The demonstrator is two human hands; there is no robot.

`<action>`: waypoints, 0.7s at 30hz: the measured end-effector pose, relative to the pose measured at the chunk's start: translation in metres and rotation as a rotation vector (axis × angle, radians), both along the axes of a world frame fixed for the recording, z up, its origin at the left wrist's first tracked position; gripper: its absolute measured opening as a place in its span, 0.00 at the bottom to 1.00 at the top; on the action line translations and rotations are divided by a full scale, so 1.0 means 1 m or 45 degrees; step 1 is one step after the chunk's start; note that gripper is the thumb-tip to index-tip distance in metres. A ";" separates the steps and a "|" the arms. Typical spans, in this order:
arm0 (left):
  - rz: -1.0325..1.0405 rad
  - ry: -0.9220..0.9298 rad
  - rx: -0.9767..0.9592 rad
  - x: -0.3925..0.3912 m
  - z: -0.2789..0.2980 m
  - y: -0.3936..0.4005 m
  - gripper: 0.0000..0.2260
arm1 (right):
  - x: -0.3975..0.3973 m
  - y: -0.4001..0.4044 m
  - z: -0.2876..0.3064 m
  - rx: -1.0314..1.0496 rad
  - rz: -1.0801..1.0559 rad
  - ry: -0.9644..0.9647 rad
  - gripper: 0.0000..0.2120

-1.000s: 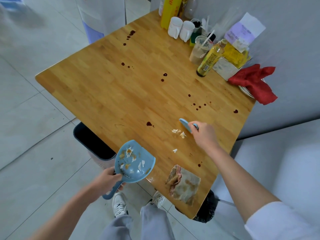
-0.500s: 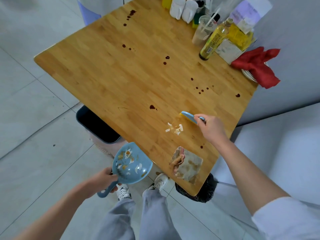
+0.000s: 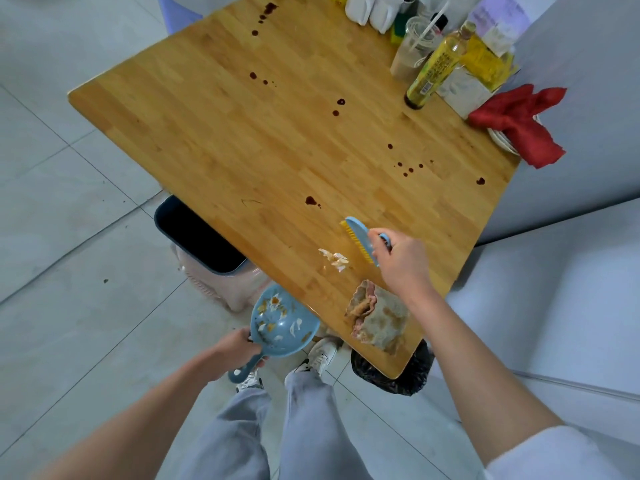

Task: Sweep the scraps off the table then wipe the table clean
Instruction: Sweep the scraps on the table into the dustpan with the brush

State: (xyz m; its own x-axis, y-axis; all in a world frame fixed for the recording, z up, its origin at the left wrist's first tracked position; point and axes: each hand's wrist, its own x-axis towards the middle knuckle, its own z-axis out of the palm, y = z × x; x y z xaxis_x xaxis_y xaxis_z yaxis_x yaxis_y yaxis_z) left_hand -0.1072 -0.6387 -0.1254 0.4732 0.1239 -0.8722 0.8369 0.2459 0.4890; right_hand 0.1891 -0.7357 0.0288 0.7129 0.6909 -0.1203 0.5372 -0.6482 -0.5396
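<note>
— Since a second ago the scraps have bunched into one small pile nearer the table edge, and the dustpan has dropped from over the tabletop to just below and outside that edge. Where is everything sitting relative to the fingers?

— Right hand has its fingers curled round the handle end of the brush, thumb side toward the body. Bristles point down onto the wood, and the pile lies just beyond them, toward the pan. Left hand is wrapped round the pan's handle, with the scoop reaching past the knuckles toward the table edge

— How would you expect the scraps to handle?

— Light, thin and flaky, by the look of them. I'd judge a hard flick would scatter them, so short gentle strokes seem right. Pieces already lie in the scoop, so it wants keeping level

— And the grip on the tools?

— Both look like stiff plastic and light. Holding the brush at the handle end, as now, keeps fingers off the bristles. For wiping, the rag lies just below the right wrist, near the table's corner; it looks soft, limp and soiled, best gathered in a full palm grip. Dark drips remain beyond the brush, so I'd say wiping has not begun
</note>
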 end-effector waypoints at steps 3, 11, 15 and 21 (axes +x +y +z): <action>-0.005 -0.011 0.049 0.009 -0.001 0.000 0.05 | -0.009 0.006 -0.007 -0.108 0.085 0.009 0.13; 0.001 0.007 0.113 0.021 -0.005 0.004 0.05 | -0.058 0.003 -0.008 -0.138 0.348 0.129 0.12; -0.014 0.026 0.125 0.020 -0.009 0.004 0.06 | -0.038 0.009 0.001 -0.085 0.154 0.109 0.14; 0.056 -0.019 0.067 0.019 -0.012 0.003 0.08 | -0.083 0.008 -0.014 -0.202 0.431 0.119 0.13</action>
